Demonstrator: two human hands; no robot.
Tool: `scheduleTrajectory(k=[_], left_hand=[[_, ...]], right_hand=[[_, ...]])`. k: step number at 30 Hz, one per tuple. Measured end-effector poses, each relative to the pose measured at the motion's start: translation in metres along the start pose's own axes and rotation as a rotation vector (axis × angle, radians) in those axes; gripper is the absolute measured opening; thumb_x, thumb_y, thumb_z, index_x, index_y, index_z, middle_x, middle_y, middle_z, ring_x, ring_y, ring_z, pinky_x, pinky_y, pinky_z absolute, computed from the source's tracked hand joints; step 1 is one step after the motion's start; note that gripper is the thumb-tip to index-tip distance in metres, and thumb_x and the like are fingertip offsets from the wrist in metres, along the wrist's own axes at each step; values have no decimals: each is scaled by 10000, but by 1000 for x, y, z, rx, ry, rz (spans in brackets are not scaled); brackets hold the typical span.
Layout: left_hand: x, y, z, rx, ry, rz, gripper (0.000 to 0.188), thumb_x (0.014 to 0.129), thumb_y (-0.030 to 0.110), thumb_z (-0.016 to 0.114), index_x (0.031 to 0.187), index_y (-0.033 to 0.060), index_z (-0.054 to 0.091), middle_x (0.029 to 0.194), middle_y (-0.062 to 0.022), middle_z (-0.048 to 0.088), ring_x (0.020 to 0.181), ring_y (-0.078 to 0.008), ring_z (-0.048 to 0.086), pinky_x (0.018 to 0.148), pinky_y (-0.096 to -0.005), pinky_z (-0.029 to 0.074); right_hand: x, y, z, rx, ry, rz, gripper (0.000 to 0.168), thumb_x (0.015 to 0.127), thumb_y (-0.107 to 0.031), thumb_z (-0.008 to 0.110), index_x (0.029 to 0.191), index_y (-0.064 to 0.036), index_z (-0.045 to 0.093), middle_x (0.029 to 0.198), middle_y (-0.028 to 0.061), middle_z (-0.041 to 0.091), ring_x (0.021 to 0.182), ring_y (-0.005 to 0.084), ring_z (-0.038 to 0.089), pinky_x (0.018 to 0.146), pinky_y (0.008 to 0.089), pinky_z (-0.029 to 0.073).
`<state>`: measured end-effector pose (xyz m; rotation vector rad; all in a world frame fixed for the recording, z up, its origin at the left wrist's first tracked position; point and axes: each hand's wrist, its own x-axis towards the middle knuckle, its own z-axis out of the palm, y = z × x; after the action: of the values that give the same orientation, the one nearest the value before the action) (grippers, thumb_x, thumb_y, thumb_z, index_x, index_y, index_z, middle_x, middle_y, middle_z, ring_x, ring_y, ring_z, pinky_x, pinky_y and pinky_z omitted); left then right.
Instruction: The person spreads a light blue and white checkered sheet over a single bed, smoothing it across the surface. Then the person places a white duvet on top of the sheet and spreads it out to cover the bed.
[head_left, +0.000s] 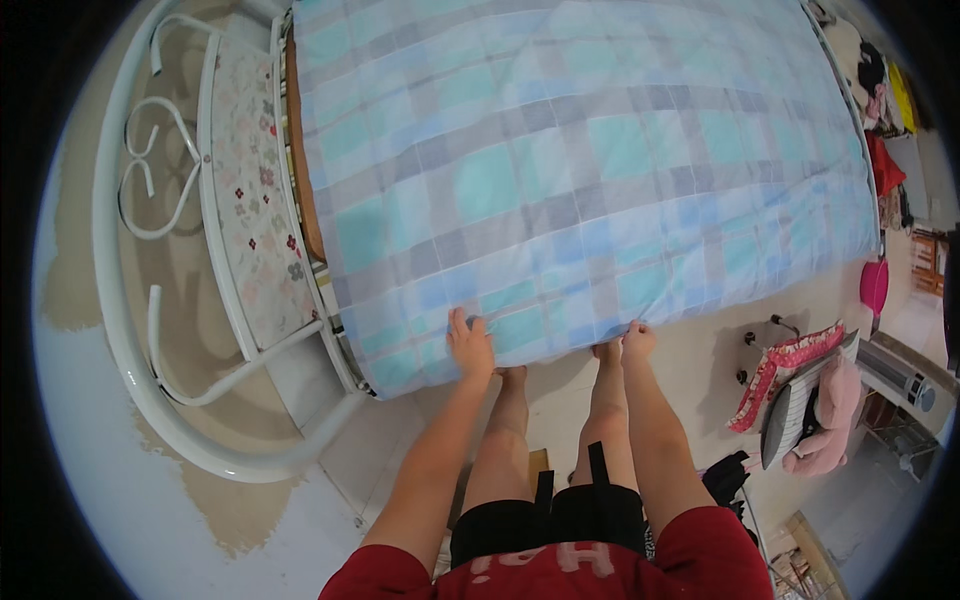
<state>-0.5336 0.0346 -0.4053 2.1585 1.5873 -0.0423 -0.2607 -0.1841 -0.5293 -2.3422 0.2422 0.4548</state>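
A blue, teal and grey plaid bedsheet (525, 180) covers the mattress in front of me, mostly flat, with slight creases along the near side. My left hand (470, 345) rests on the sheet near its front edge, fingers spread and holding nothing. Farther right, my right hand (637, 340) pinches the sheet's near edge, its fingertips closed on the fabric. What lies under the sheet's front edge is hidden.
On the left stands a white metal headboard (109, 300) with a floral panel (255, 202). Pillows and a pink plush toy (821, 427) sit on a wheeled chair at right. A magenta object (874, 287) is near the bed's far right corner.
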Motion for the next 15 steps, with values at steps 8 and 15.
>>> scheduleTrajectory(k=[8, 15], left_hand=[[11, -9, -5, -65, -178, -130, 323, 699, 83, 729, 965, 29, 554, 1392, -239, 304, 1255, -402, 376, 979, -488, 363], [27, 45, 6, 111, -61, -83, 392, 724, 132, 692, 1051, -10, 528, 1354, -280, 342, 1265, -434, 343, 1012, -490, 329]], right_hand=[[-33, -7, -33, 277, -154, 196, 223, 857, -152, 605, 822, 45, 507, 694, 132, 571, 509, 234, 595, 429, 349, 521], [103, -37, -69, 581, 58, 449, 583, 834, -485, 650, 1108, -11, 450, 994, 97, 554, 808, 214, 578, 585, 332, 497]])
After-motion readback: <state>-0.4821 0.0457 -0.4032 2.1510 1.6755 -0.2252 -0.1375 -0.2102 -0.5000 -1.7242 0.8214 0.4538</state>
